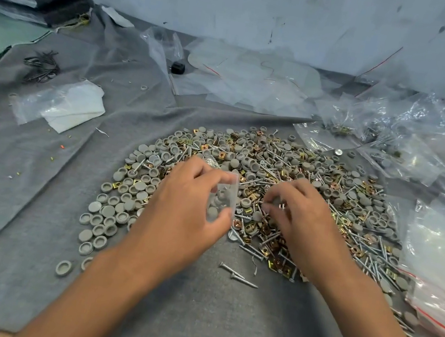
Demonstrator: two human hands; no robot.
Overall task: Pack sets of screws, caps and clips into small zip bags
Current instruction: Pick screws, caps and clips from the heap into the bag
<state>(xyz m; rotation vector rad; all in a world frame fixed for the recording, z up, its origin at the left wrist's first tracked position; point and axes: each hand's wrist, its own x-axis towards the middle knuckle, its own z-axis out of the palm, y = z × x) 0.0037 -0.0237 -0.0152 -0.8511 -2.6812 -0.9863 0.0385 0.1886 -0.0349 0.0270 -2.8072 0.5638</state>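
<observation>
left hand pinches small zip bag upright, grey caps inside, mouth up | right hand just right of bag, fingertips curled on what looks like screws, nearer the mixed pile | likely next: leftward into bag | filled bags far right | no legible writing

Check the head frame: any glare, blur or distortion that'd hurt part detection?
Head view: wide-angle bending at the edges; lighting soft and even, shadows faint. Glare on the crinkled clear bags at right. The small zip bag in the left hand reads hazy, caps inside soft. Right hand fingertips slightly blurred over the pile of parts, which is sharp.
</observation>
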